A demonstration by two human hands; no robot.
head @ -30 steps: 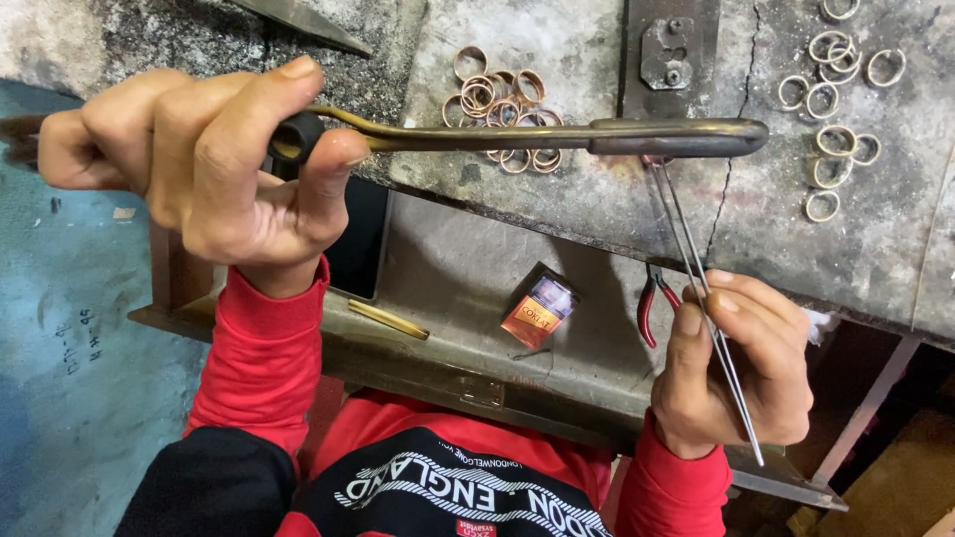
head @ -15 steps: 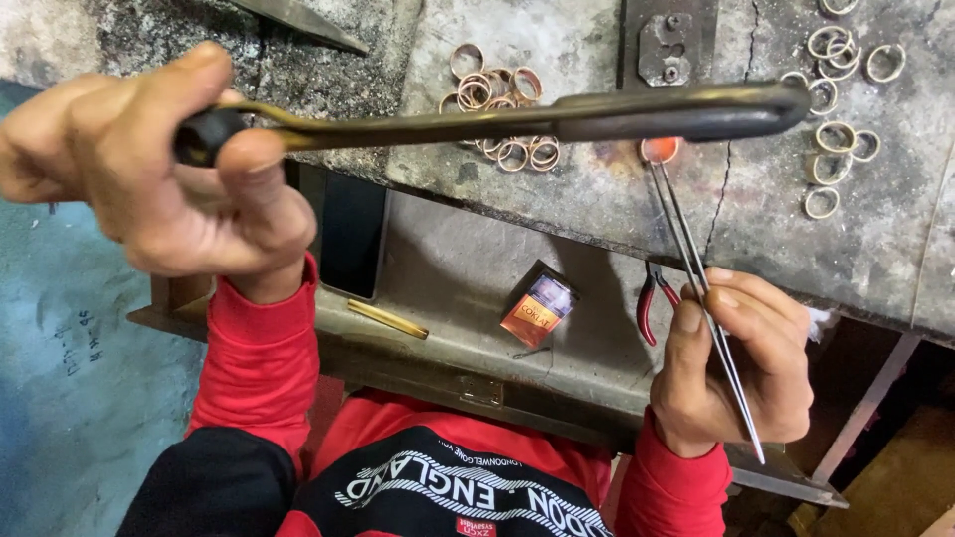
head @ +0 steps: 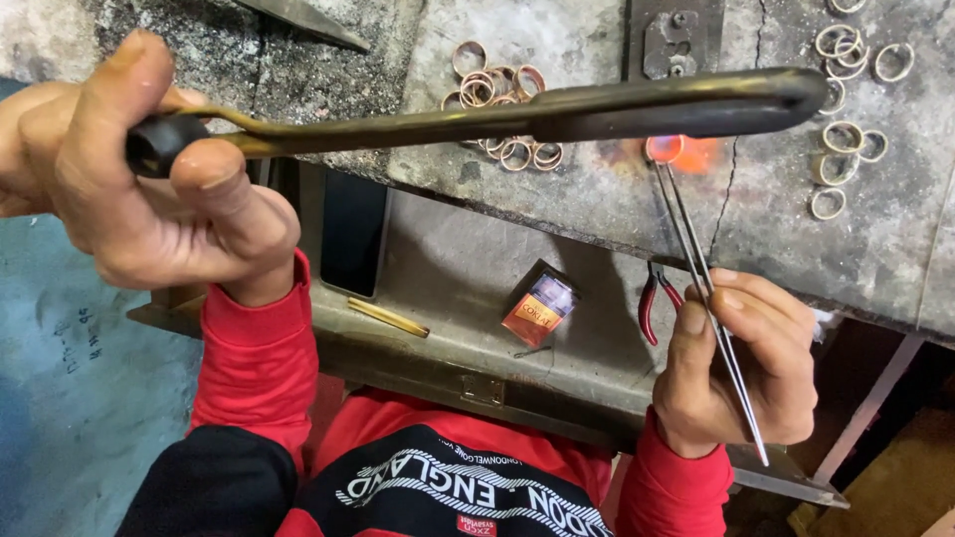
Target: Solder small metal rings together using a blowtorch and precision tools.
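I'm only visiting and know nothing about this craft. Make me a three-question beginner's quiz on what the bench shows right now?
1. True or false: the left hand holds the long torch by its black knob end.
2. What does the right hand grip? A) red-handled pliers B) thin tweezers C) a hammer
3. Fill in: the tweezers hold a ring that glows ____.

Key: 1 true; 2 B, the red-handled pliers lie untouched on the lower shelf; 3 orange.
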